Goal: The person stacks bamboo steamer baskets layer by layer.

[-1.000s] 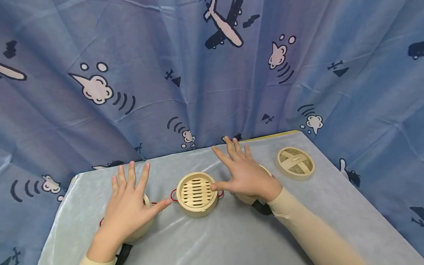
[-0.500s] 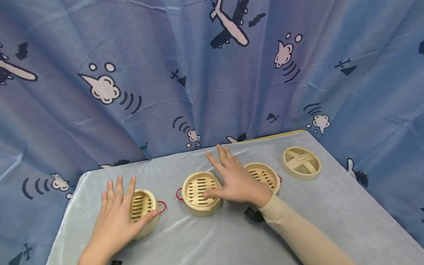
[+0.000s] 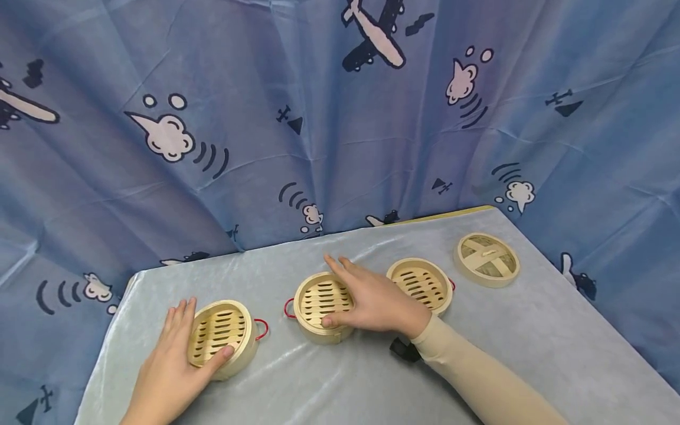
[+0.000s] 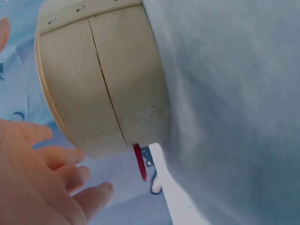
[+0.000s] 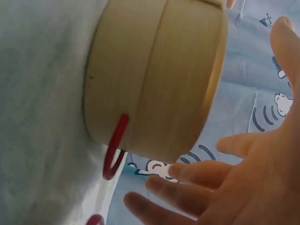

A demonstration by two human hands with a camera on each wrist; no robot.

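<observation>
Three round bamboo steamer baskets with slatted bottoms and red loop handles stand on the cloth. My left hand [image 3: 172, 366] reaches over the left steamer basket [image 3: 222, 332], its thumb above the near rim and its fingers stretched along the left side. In the left wrist view those fingers spread just past the rim of that basket [image 4: 103, 84]. My right hand [image 3: 374, 301] hovers at the right side of the middle steamer basket [image 3: 323, 300], thumb over the near rim, hiding its right handle. The right wrist view shows the fingers apart from the basket wall [image 5: 154, 79].
The right steamer basket [image 3: 422, 283] stands behind my right wrist, partly covered. A round bamboo lid [image 3: 487, 258] with crossed strips lies at the far right. A grey cloth [image 3: 308, 389] covers the table, and a blue patterned curtain [image 3: 255, 71] hangs behind it.
Both hands have come lower, closer to the left and middle baskets. My right hand has also shifted left, uncovering more of the right basket. The head view has turned slightly.
</observation>
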